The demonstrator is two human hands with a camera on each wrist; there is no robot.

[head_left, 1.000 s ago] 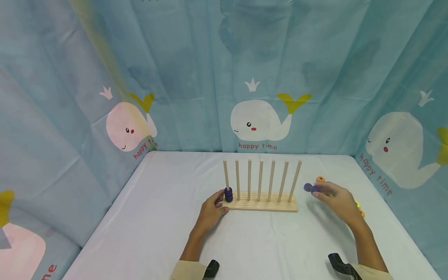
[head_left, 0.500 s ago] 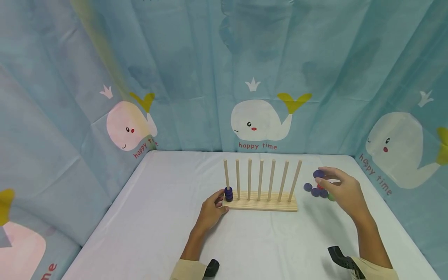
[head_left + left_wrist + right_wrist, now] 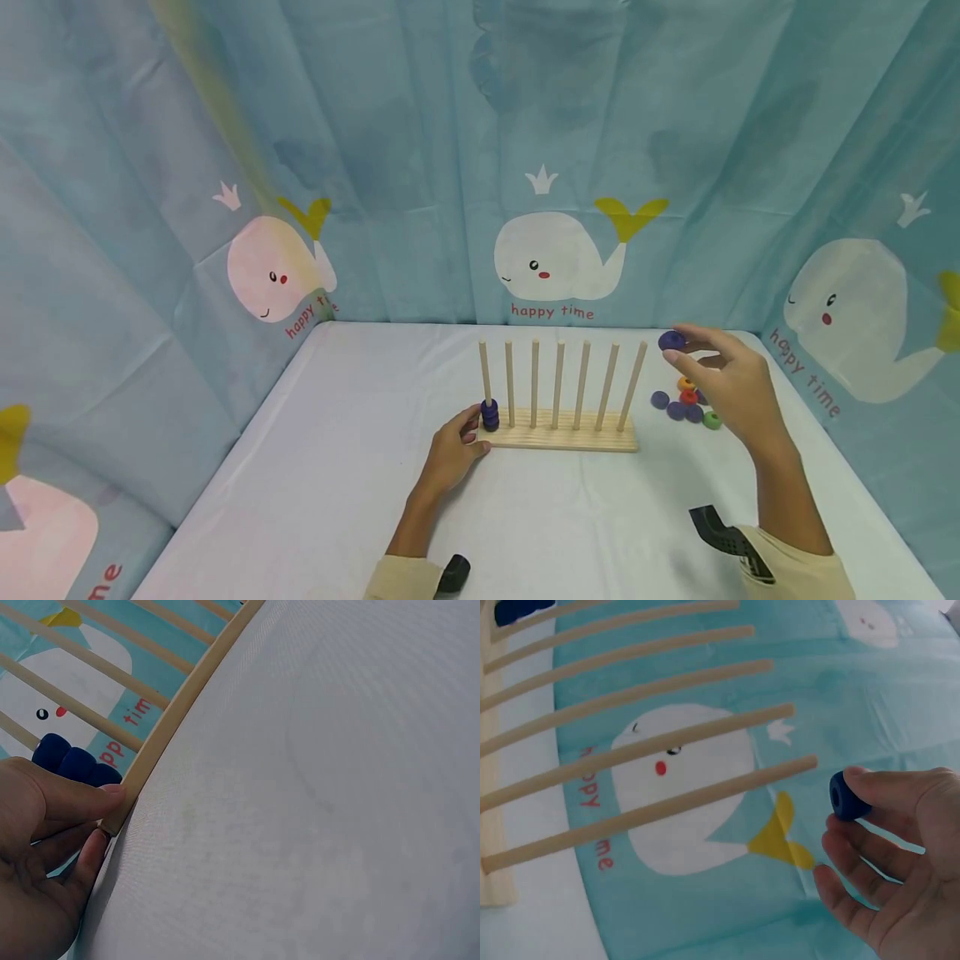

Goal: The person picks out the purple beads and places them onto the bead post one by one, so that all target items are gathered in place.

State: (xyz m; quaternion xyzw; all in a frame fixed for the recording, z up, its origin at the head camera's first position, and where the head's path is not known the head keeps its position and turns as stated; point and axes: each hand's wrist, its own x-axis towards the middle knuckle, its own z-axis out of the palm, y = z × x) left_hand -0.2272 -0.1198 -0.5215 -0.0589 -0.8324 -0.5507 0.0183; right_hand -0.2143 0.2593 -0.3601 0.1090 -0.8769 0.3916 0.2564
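Note:
My left hand (image 3: 452, 454) grips the left end of a wooden peg rack (image 3: 562, 437), its thumb on the front edge in the left wrist view. Upright pegs stand in a row along the rack. The leftmost peg carries three dark blue-purple beads (image 3: 75, 761); the other pegs are bare. Raised beyond the rack's right end, my right hand (image 3: 723, 383) pinches a single purple bead (image 3: 672, 341) between thumb and fingers. In the right wrist view this bead (image 3: 847, 797) looks dark blue and shows its hole, apart from the nearest peg tip (image 3: 804, 764).
Right of the rack, loose beads lie on the white table (image 3: 315, 467): several purple ones (image 3: 676, 411), a red bead (image 3: 687, 397), an orange bead (image 3: 686, 383) and a green bead (image 3: 712, 420). A blue curtain with whale prints (image 3: 558, 258) hangs behind the table.
My right hand has picked a purple bead up from the loose beads and lifted it up and slightly left, uncovering the others. My left hand has stayed at the rack's end.

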